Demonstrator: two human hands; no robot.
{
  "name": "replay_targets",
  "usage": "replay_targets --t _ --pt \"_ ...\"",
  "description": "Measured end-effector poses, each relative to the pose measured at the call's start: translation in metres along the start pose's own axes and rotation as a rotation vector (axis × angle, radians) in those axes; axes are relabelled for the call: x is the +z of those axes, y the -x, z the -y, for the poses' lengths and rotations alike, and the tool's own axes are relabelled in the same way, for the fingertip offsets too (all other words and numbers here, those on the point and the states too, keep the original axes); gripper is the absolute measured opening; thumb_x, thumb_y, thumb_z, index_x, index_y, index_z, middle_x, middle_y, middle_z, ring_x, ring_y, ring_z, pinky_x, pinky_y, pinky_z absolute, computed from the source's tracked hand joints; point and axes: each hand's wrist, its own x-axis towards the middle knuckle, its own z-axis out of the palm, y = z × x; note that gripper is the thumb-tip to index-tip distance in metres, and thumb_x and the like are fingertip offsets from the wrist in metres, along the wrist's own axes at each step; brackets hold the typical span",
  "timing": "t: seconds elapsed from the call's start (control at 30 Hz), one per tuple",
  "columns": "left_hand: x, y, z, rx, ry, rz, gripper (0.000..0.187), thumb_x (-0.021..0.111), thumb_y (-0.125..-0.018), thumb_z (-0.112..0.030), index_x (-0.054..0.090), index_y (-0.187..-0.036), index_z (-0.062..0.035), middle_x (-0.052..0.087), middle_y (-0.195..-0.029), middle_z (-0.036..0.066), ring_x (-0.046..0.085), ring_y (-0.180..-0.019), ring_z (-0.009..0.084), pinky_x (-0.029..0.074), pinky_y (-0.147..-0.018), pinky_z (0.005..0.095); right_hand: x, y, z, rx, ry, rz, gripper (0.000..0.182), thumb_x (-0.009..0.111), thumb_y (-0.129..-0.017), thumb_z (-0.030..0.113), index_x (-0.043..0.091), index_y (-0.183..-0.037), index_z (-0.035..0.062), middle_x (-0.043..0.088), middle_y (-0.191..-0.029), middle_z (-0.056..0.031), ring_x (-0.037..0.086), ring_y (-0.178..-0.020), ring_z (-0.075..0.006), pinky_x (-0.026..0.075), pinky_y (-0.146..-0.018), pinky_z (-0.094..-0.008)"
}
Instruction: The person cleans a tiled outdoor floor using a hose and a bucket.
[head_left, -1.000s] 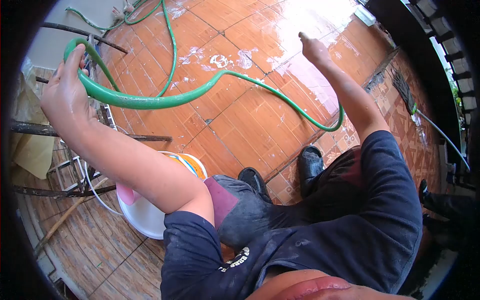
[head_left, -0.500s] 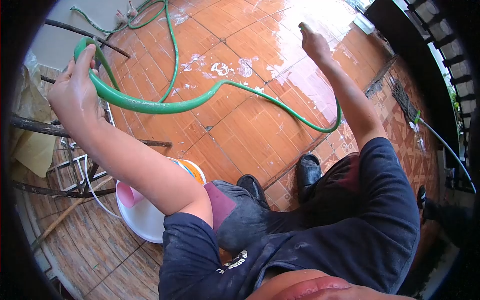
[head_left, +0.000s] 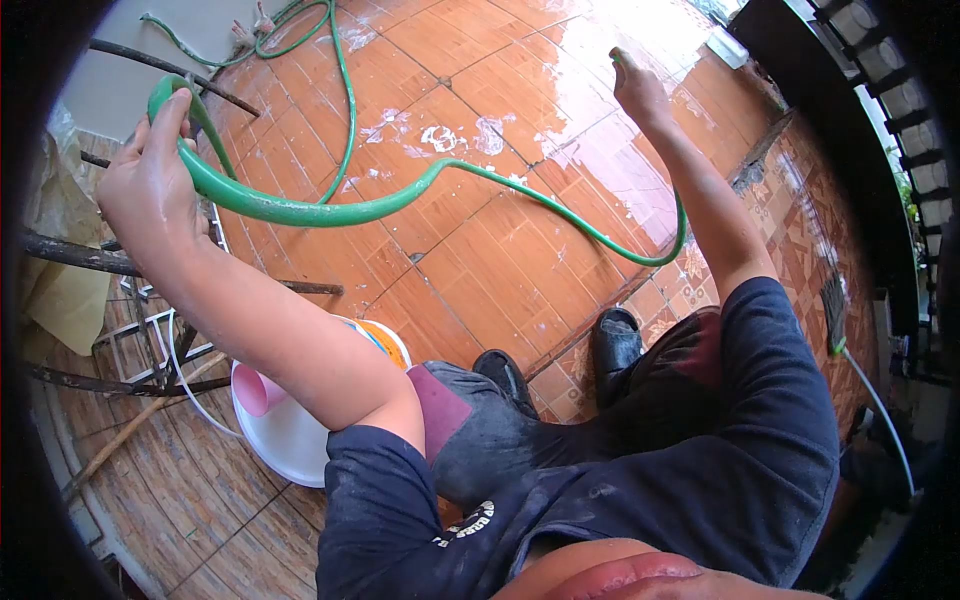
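Observation:
A green hose [head_left: 320,213] hangs in a raised bend at the left, and my left hand [head_left: 148,190] is closed around it. From there the hose sags across the tiled floor and rises again on the right behind my forearm. At the upper right my right hand [head_left: 642,92] is wrapped around the hose's end, whose tip just shows past the fingers. Below that hand the floor tiles [head_left: 470,280] are wet and shiny, with whitish smears in places.
A white bucket [head_left: 285,445] with a pink cup [head_left: 257,388] stands beside my left leg. Dark metal bars [head_left: 80,252] jut in at the left. More hose lies coiled at the back. At the right, a broom [head_left: 834,318] rests on patterned tiles near a black barrier [head_left: 830,150].
The broom at the right has moved down and nearer, and the foot seen beside it is harder to make out. My right hand has shifted slightly right; my left hand stays put.

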Motion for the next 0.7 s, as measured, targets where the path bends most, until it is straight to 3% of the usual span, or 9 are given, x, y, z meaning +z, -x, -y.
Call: replay_targets --t 0.5,0.7 --pt "-0.002 0.003 -0.005 0.018 -0.039 0.014 0.026 0.075 -0.076 -0.013 0.069 -0.087 0.0097 0.058 -0.071 0.004 0.050 -0.063 0.0099 0.041 -0.059 0.0236 0.016 0.010 0.025 -0.156 -0.076 0.053 0.029 0.044 -0.096 0.024 0.054 -0.124 0.0197 0.065 -0.081 -0.0259 0.065 -0.077 -0.0431 0.051 -0.068 -0.0526" --pt "-0.003 0.002 -0.004 0.031 -0.022 0.022 0.027 0.075 -0.076 -0.014 0.070 -0.089 0.0087 0.058 -0.072 0.004 0.050 -0.063 0.0098 0.041 -0.059 0.0242 0.003 -0.001 0.033 -0.073 -0.055 0.022 0.027 0.045 -0.096 0.026 0.054 -0.122 0.0221 0.065 -0.083 -0.0263 0.064 -0.078 -0.0439 0.050 -0.068 -0.0524"
